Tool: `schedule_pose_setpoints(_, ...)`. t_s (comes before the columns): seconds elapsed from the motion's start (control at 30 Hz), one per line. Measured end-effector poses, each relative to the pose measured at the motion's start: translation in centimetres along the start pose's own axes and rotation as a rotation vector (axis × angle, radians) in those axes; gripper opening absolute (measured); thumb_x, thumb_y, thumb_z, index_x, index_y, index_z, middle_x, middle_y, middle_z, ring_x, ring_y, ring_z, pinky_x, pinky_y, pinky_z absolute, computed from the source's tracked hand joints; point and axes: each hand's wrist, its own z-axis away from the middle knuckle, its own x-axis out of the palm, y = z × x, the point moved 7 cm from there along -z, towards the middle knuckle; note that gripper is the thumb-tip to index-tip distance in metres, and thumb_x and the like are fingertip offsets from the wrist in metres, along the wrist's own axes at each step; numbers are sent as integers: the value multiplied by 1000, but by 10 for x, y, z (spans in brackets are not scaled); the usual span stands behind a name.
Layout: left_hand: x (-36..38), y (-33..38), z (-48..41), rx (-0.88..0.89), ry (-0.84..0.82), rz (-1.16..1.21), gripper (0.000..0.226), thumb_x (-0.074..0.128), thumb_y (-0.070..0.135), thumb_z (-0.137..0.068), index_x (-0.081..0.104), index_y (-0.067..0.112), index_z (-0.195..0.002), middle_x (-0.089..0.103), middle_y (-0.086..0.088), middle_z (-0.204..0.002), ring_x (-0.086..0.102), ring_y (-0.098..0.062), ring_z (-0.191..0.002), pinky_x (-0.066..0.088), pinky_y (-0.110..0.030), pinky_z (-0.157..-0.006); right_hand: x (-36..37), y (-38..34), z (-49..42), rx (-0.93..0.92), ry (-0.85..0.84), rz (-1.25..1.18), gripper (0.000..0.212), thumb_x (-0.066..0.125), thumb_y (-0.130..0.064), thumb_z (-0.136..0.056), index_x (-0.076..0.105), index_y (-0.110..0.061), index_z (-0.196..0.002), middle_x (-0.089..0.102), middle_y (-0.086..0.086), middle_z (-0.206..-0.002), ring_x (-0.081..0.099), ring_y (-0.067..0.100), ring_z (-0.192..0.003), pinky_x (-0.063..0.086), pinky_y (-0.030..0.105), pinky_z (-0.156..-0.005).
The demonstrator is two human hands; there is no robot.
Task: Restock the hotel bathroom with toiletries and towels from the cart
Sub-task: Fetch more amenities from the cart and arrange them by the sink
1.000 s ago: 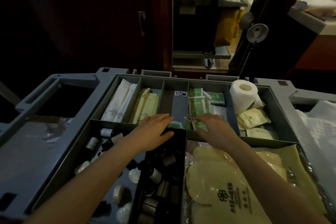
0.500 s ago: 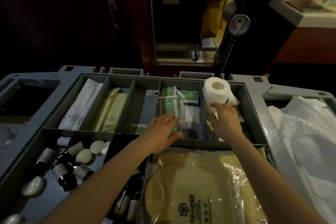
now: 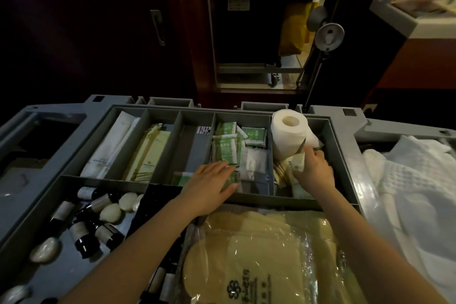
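A grey cart tray (image 3: 341, 145) with several compartments fills the lower view. My left hand (image 3: 209, 184) lies flat, fingers straight, on green and white packets (image 3: 225, 148) in a middle compartment. In the rightmost compartment my right hand (image 3: 313, 171) pinches a pale yellow sachet (image 3: 297, 164) just below a white toilet paper roll (image 3: 287, 134). More pale sachets lie under that hand, partly hidden.
White wrapped packs (image 3: 112, 145) and yellow packs (image 3: 148, 153) fill the left compartments. Dark small bottles (image 3: 84, 232) and round soaps (image 3: 111, 212) lie at front left. Bagged yellow slippers (image 3: 259, 254) sit in front, white towels (image 3: 407, 180) at right. A mirror shows another cart.
My right hand moved from the green packets to the rightmost compartment and took hold of a pale sachet. My left hand shifted right onto the green packets. The view swung right.
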Motion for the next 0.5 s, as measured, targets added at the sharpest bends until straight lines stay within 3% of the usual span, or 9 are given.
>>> schedule_pose_setpoints(0.17,-10,12,4,20,63,34,57,39,41,-97,19,24,-148,16,2,-156,13,-13,-143,9,-32,-115,-20,-9,11,-18,84,-321,67,61,-10,-87,27,-24,-144,49,14,-135,52,35,-119,50,49,-89)
schedule_pose_setpoints(0.27,-18,24,9,48,96,46,60,44,40,-96,19,24,-148,16,3,-156,13,-13,-143,8,-30,-115,-42,-19,19,-45,155,-536,62,63,-7,-86,37,-24,-139,52,10,-132,51,30,-119,50,46,-90)
schedule_pose_setpoints(0.4,-34,42,21,68,161,108,66,46,39,-95,10,25,-149,16,5,-156,14,-11,-141,9,-27,-113,-66,-41,32,-172,164,-665,36,65,-15,-85,55,-19,-120,57,3,-117,54,18,-108,53,26,-73)
schedule_pose_setpoints(0.5,-46,49,29,80,245,285,75,53,34,-92,4,30,-149,29,3,-151,26,-15,-137,20,-33,-113,-79,-69,47,-313,74,-668,19,66,-16,-85,59,-23,-102,59,-11,-93,56,3,-84,46,12,-55)
